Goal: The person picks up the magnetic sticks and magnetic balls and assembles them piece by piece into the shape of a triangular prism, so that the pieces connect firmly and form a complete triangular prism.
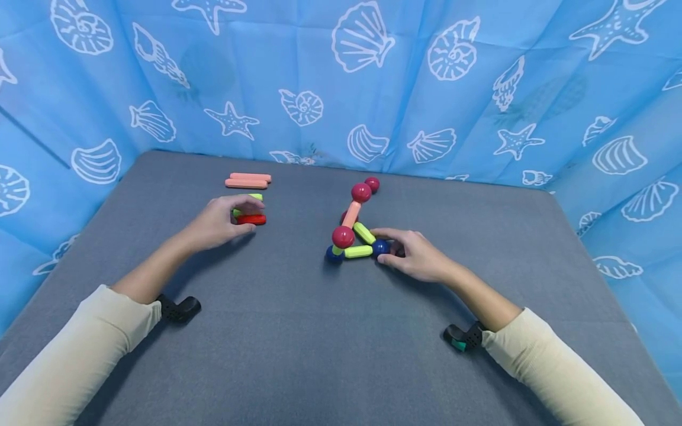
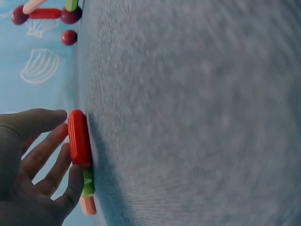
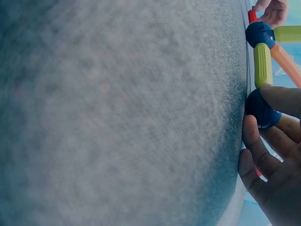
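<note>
My left hand reaches over a red stick and light-green sticks on the table. In the left wrist view, its thumb and fingers are spread beside the red stick, with thumb tip near one end. My right hand pinches a dark blue ball between thumb and fingers at the table surface. This ball is a corner of a ball-and-stick frame: two yellow-green sticks meet at it, one leading to another blue ball. A salmon stick joins two raised crimson balls.
Two salmon sticks lie side by side beyond my left hand. A loose-looking crimson ball sits behind the frame. The grey tabletop ends at a blue seashell-print curtain at the back and sides.
</note>
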{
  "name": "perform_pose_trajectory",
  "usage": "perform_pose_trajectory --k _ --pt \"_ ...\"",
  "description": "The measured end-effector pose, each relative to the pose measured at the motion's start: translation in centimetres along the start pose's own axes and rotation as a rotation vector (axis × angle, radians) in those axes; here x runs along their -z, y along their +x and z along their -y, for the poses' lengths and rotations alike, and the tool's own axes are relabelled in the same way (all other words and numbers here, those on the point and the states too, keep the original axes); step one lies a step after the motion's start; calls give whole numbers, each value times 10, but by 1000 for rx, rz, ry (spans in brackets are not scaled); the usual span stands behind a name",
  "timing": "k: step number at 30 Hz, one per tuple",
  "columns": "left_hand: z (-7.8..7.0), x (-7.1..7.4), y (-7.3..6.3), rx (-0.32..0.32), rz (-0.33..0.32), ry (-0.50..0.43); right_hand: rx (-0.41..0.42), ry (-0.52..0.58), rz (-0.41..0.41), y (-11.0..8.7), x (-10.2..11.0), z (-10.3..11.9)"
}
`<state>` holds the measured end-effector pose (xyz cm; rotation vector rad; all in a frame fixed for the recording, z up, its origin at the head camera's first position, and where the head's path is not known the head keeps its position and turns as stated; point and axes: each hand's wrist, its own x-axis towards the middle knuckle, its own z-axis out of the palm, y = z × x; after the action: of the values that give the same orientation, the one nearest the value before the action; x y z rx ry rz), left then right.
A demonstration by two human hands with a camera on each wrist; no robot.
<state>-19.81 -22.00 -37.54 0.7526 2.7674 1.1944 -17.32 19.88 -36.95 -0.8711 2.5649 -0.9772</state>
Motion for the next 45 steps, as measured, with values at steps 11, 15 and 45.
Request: perform_pose_trajectory --k 11,15,45 --pt "-7 -2 10 10 117 195 -9 -3 5 0 1 0" --pt "-17 -8 19 16 134 140 -8 -3 5 0 0 0" --pt "-124 -56 80 261 120 -630 2 9 11 2 1 -1"
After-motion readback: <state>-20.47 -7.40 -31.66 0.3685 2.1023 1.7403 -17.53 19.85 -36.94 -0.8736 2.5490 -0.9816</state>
